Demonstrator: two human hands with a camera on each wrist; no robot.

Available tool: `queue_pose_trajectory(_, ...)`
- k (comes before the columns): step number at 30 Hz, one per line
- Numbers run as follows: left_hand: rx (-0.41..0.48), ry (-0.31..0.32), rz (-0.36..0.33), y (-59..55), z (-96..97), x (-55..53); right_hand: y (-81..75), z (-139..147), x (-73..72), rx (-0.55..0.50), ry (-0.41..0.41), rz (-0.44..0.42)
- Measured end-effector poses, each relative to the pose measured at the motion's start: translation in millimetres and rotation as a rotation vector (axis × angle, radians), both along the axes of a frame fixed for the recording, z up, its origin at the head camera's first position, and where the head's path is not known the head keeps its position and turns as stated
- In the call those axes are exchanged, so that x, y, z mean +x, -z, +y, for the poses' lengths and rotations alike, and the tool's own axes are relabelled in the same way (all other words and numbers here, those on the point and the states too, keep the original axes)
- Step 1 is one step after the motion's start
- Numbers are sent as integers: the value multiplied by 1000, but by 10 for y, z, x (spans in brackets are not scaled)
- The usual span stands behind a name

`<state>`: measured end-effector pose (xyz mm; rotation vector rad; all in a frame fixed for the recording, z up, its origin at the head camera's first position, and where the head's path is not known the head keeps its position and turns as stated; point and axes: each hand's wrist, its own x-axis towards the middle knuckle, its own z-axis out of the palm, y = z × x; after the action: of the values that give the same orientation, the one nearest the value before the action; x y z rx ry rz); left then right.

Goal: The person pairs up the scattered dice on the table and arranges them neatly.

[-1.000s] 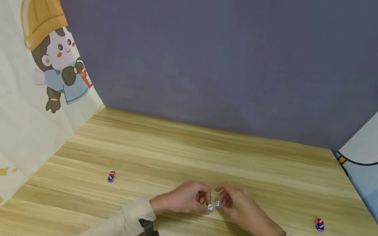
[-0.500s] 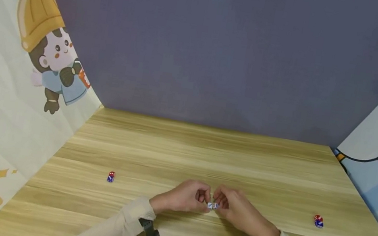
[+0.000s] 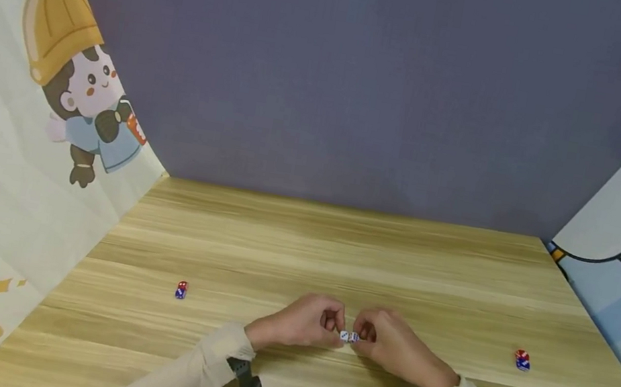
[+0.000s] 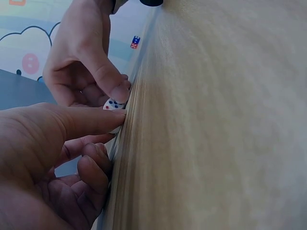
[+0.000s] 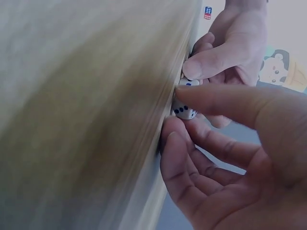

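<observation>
Near the front middle of the wooden table, my left hand (image 3: pixel 306 321) pinches a white die (image 3: pixel 344 336) between thumb and fingertip. Opposite it, my right hand (image 3: pixel 393 346) grips a second white die (image 3: pixel 354 337) the same way, its blue spots showing below the thumb in the right wrist view. Both dice sit side by side, low at the tabletop, with little gap between them. In the left wrist view, the right hand's die (image 4: pixel 114 104) shows blue spots and a red one, while my left thumb (image 4: pixel 91 120) covers most of the other die.
On the table's left lie a red die (image 3: pixel 183 285) and a blue die (image 3: pixel 180 294), close together. A similar red die (image 3: pixel 522 354) and blue die (image 3: pixel 522 365) lie on the right. A dark grey panel (image 3: pixel 361 94) stands behind the table (image 3: pixel 339 244); printed cloths flank both sides.
My right hand has moved slightly left, bringing its die up beside the left one. Its raised index finger has come down toward the die. The left hand stays nearly still.
</observation>
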<state>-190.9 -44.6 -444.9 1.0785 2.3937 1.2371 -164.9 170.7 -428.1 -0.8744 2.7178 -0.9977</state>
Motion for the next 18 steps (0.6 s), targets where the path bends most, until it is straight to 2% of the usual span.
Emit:
queue_pose_trajectory(12,0,0,12,-2,14,7,-24,-8,32,17,-7,-15)
queue_pose_trajectory(18,-5,-1,15,7,3,5,-6,0,20,-13,-23,-66)
